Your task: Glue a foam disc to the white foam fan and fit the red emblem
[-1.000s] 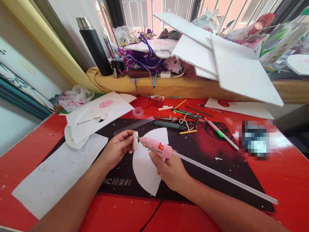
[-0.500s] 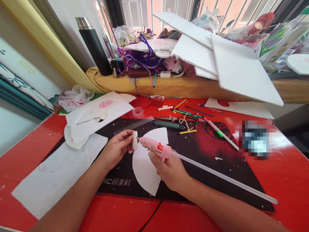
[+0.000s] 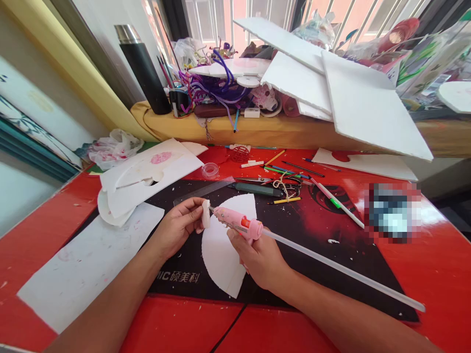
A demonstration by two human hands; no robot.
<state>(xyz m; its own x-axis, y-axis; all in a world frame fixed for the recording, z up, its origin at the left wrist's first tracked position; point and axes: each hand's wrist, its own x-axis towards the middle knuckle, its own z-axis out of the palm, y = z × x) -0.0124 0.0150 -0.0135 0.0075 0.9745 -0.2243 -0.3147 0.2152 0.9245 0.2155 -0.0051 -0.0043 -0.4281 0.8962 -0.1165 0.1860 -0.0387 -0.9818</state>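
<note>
My left hand (image 3: 183,223) pinches a small white foam piece (image 3: 206,214) upright between thumb and fingers. A pink glue gun (image 3: 237,222) is gripped in my right hand (image 3: 259,255), its metal nozzle pointing left, at or very close to the foam piece. A long translucent glue stick (image 3: 342,268) sticks out of the gun's back end toward the lower right. Beneath both hands lies a white foam shape (image 3: 222,250) with a curved left edge, resting on the black mat (image 3: 294,264).
Scissors (image 3: 290,185), a dark green cutter (image 3: 257,189), pencils and a clear ruler (image 3: 206,190) lie behind my hands. Foam sheets (image 3: 169,169) and white paper (image 3: 91,264) are at left. A black flask (image 3: 145,76) and stacked boards (image 3: 371,105) stand on the ledge.
The glue gun and my right hand have shifted very slightly to the right. My left hand and the foam piece are almost unmoved.
</note>
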